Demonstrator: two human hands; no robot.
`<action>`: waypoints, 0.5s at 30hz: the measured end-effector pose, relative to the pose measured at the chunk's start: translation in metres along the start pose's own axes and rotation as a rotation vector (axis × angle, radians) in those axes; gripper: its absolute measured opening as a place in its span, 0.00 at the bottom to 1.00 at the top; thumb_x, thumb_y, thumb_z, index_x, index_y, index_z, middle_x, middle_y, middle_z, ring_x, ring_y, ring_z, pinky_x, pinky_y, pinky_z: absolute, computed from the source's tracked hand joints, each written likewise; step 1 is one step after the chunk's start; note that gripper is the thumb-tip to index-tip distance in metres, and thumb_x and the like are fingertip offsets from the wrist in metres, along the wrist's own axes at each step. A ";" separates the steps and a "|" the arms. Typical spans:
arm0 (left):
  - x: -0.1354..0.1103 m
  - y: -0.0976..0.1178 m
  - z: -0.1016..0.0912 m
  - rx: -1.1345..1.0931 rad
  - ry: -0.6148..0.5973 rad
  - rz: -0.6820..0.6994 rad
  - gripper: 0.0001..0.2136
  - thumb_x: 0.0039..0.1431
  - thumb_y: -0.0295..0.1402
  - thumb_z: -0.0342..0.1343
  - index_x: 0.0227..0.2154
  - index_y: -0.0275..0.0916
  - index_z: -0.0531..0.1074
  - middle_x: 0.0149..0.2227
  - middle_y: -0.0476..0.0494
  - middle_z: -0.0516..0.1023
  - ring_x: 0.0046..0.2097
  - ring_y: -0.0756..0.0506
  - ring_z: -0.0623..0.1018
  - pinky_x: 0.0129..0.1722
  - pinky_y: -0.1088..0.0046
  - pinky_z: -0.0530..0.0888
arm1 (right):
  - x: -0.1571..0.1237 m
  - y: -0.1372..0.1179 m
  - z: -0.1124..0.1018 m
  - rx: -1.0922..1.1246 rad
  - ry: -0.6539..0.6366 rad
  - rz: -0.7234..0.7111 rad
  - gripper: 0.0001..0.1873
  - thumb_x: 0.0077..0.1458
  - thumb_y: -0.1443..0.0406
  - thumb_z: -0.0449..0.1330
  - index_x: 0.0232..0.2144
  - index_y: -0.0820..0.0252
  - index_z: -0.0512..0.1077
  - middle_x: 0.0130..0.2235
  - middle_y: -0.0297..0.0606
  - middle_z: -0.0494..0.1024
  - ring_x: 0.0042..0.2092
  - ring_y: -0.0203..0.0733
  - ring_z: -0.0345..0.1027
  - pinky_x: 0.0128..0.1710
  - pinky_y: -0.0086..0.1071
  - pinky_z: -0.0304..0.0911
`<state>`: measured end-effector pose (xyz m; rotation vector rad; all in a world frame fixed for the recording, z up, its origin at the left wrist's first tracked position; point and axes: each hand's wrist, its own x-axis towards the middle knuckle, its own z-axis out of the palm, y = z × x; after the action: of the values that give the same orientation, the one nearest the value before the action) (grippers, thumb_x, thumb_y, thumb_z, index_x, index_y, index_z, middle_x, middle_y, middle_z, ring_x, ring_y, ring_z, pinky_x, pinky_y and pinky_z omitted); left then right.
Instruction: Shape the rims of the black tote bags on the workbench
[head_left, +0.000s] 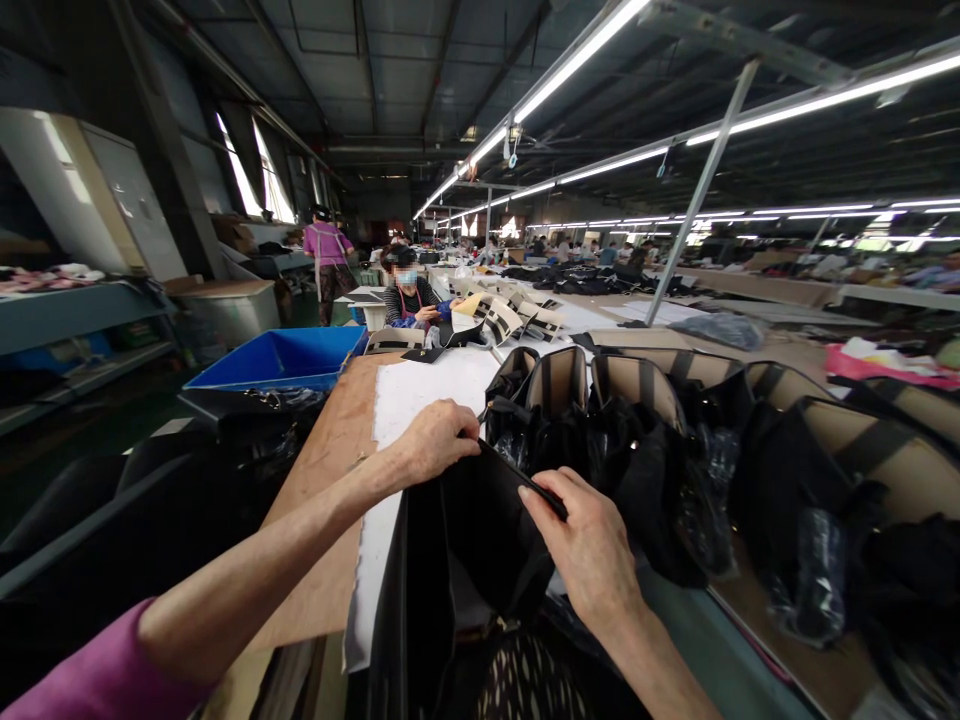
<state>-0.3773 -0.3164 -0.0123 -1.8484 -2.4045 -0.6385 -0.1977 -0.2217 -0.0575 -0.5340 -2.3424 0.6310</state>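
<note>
A black bag point(487, 540) hangs between my two hands, its top edge slanting down from left to right. My left hand point(439, 440) pinches the far upper end of that edge, fingers closed. Nearer to me, my right hand point(585, 540) grips the same edge between thumb and fingers. The lower part of the bag runs into dark material near my lap, so its bottom cannot be made out. Just right of it stand several black bags point(630, 395) with tan linings and clear plastic wrapping about their straps.
A white sheet point(427, 390) covers part of a brown board point(322, 500) on the table. To the left is a blue bin point(285, 360), with dark material below it. Across the table a co-worker point(412, 295) sits by pale pieces point(495, 315). A metal post point(701, 190) rises behind the bags.
</note>
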 end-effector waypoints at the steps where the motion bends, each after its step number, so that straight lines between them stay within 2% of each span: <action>1: 0.000 0.002 -0.001 0.002 -0.004 -0.010 0.04 0.47 0.29 0.54 0.21 0.36 0.71 0.26 0.50 0.75 0.34 0.49 0.71 0.39 0.75 0.65 | 0.000 -0.001 0.000 -0.014 -0.003 0.000 0.09 0.54 0.61 0.51 0.27 0.57 0.68 0.28 0.33 0.68 0.27 0.36 0.62 0.28 0.28 0.55; 9: 0.000 0.009 0.000 -0.010 0.026 -0.061 0.05 0.46 0.28 0.53 0.21 0.36 0.72 0.26 0.49 0.75 0.34 0.48 0.72 0.36 0.75 0.65 | 0.006 -0.002 0.001 -0.225 0.011 -0.031 0.12 0.54 0.59 0.52 0.22 0.57 0.65 0.25 0.31 0.67 0.25 0.33 0.61 0.24 0.28 0.50; 15: 0.000 0.007 0.003 -0.036 0.031 -0.065 0.05 0.47 0.28 0.52 0.20 0.36 0.71 0.26 0.49 0.74 0.33 0.49 0.71 0.37 0.76 0.65 | 0.019 -0.021 0.001 -0.471 -0.047 -0.025 0.10 0.54 0.62 0.52 0.24 0.56 0.68 0.27 0.32 0.72 0.28 0.37 0.65 0.23 0.29 0.48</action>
<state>-0.3703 -0.3139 -0.0132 -1.7659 -2.4591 -0.7141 -0.2162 -0.2293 -0.0374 -0.6990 -2.5439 0.0713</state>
